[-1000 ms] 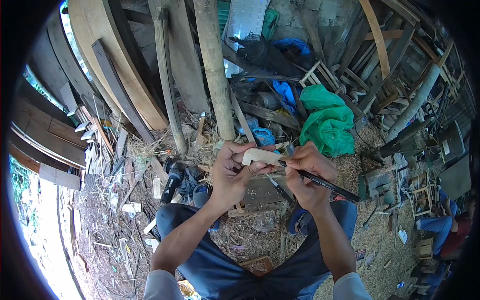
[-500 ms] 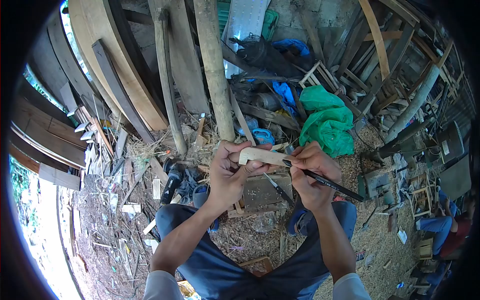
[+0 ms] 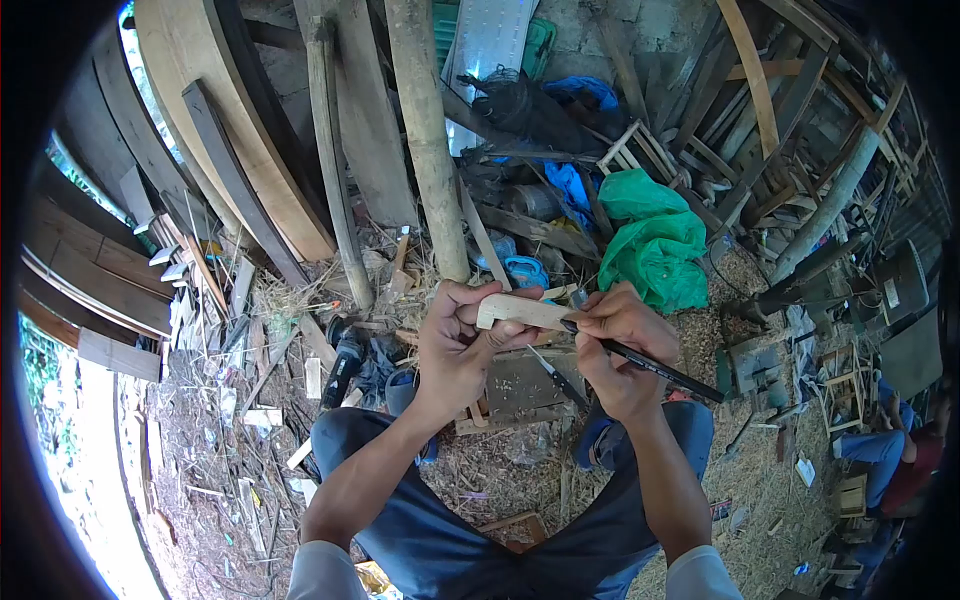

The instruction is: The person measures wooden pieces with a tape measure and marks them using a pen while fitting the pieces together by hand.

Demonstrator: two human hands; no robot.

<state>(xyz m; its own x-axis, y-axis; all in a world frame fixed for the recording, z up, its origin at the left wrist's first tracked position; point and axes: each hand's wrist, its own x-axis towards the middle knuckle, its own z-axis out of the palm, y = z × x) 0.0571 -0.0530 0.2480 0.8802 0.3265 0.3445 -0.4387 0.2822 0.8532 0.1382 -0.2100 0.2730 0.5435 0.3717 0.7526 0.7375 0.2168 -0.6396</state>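
Between my hands is a small pale piece of wood (image 3: 525, 311) with a rounded, notched left end. My left hand (image 3: 462, 335) grips that end, thumb below and fingers behind. A black pencil (image 3: 668, 372) is pinched in my right hand (image 3: 628, 345), its tip at the wood's right part; whether it touches the surface I cannot tell. Some right fingers also seem to steady the wood's right end. Below the wood, a knife (image 3: 557, 377) with a dark handle lies across a wooden board (image 3: 510, 385) between my feet.
A black power tool (image 3: 345, 365) lies left of my feet. Ahead are a green plastic bag (image 3: 652, 240), a wooden post (image 3: 427, 140) and leaning planks (image 3: 250, 130). Wood shavings and scraps cover the ground. Another person (image 3: 885, 450) sits at the far right.
The pencil and my right hand have shifted very slightly left along the wood. My left hand and the wood stay nearly still.
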